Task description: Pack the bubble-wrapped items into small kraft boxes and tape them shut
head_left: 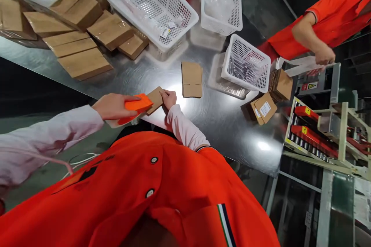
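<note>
My left hand [111,106] is closed around an orange handheld tool [140,103] that looks like a tape dispenser. The tool's front end touches or overlaps the near end of a small brown cardboard box [155,100] at the metal table's front edge. At the far end of that box, my right hand [169,98] grips its corner between thumb and fingers. Just beyond my right hand, a flat stack of brown cardboard pieces [191,79] lies on the table.
Brown boxes [84,58] crowd the table's left. White perforated baskets [185,17] stand at the back; a smaller basket [246,82] holds clear packets. Labelled boxes [264,109] lie to the right. Beyond them is another person's hand [324,54], near a machine and a roller conveyor [310,144].
</note>
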The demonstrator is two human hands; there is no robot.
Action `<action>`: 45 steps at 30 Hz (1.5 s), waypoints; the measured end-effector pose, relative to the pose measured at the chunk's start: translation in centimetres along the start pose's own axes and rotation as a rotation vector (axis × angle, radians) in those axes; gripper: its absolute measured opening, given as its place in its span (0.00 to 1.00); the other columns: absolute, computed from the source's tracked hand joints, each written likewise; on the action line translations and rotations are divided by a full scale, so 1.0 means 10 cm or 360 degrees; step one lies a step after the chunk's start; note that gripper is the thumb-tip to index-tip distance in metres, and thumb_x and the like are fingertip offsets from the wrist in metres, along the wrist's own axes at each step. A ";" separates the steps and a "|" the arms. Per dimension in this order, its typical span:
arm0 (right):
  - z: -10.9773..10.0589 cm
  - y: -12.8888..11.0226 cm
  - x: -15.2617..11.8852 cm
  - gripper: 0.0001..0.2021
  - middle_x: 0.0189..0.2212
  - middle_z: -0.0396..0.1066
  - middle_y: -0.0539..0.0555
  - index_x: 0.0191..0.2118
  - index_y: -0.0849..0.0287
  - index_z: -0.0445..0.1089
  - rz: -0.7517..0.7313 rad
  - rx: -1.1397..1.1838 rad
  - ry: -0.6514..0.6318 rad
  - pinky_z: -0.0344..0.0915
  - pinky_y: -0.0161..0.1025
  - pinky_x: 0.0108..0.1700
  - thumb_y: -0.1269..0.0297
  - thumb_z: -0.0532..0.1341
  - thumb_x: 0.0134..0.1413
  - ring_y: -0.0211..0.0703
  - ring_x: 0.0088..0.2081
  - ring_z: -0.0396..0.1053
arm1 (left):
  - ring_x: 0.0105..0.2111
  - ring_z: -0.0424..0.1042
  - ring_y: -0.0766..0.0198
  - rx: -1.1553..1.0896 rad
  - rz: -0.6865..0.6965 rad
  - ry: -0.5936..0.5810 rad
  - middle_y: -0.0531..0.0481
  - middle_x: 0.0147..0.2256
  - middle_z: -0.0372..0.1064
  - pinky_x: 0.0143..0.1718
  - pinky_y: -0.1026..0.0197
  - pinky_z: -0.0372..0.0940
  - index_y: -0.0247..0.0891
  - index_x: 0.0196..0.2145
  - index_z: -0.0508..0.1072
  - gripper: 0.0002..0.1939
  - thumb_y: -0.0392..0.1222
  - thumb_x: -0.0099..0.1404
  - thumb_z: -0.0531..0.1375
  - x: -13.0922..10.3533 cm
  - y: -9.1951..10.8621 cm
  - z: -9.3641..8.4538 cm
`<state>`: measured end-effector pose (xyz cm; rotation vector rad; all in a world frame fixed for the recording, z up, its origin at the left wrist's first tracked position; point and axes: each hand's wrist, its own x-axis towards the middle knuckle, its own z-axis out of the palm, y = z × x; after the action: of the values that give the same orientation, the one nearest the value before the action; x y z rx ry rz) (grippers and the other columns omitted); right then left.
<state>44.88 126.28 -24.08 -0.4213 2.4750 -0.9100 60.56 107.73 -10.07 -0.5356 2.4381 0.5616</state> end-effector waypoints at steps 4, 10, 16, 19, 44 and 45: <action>0.00 -0.03 -0.02 0.19 0.48 0.85 0.60 0.60 0.61 0.85 0.0024 -0.0057 -0.0024 0.74 0.38 0.61 0.56 0.65 0.75 0.48 0.56 0.79 | 0.54 0.81 0.35 0.0206 0.0012 -0.0224 0.35 0.55 0.83 0.53 0.48 0.72 0.44 0.73 0.75 0.41 0.62 0.68 0.63 0.12 0.32 0.00; -0.10 -0.13 -0.15 0.20 0.65 0.74 0.60 0.70 0.50 0.78 -0.0139 -0.0414 -0.0112 0.69 0.43 0.66 0.60 0.59 0.81 0.48 0.63 0.71 | 0.52 0.83 0.33 0.0242 0.0008 -0.0253 0.33 0.53 0.84 0.51 0.48 0.72 0.42 0.77 0.71 0.44 0.64 0.69 0.62 0.02 0.21 0.33; -0.08 -0.25 -0.39 0.31 0.76 0.62 0.61 0.77 0.49 0.68 -0.0296 -0.0674 -0.0240 0.65 0.58 0.70 0.43 0.62 0.77 0.61 0.72 0.58 | 0.56 0.82 0.41 0.0231 0.0126 -0.0013 0.35 0.60 0.81 0.53 0.53 0.72 0.40 0.80 0.63 0.44 0.57 0.72 0.60 -0.26 -0.14 0.79; 0.00 -0.30 -0.48 0.39 0.80 0.52 0.66 0.81 0.54 0.60 -0.0207 -0.0743 -0.0248 0.62 0.60 0.73 0.39 0.63 0.75 0.65 0.76 0.53 | 0.56 0.81 0.38 0.0214 0.0070 0.0026 0.34 0.61 0.80 0.54 0.51 0.73 0.40 0.80 0.63 0.44 0.58 0.72 0.59 -0.28 -0.08 0.84; 0.43 -0.40 -0.76 0.42 0.82 0.49 0.62 0.83 0.50 0.54 -0.0132 -0.0816 -0.0221 0.68 0.62 0.72 0.48 0.65 0.71 0.66 0.77 0.55 | 0.51 0.81 0.39 -0.0205 0.0206 0.0473 0.37 0.52 0.82 0.50 0.50 0.73 0.42 0.75 0.74 0.41 0.62 0.70 0.58 -1.23 -0.50 0.75; 0.43 -0.39 -0.76 0.42 0.82 0.49 0.62 0.83 0.50 0.55 -0.0141 -0.0800 -0.0225 0.69 0.63 0.72 0.49 0.65 0.70 0.67 0.76 0.56 | 0.51 0.81 0.41 -0.0201 0.0265 0.0535 0.37 0.52 0.82 0.50 0.50 0.73 0.40 0.74 0.74 0.41 0.61 0.70 0.58 -1.18 -0.46 0.70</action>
<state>54.00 124.40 -21.95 -0.7368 2.5483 -0.2615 74.76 110.33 -9.34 -0.5156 2.7983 0.7503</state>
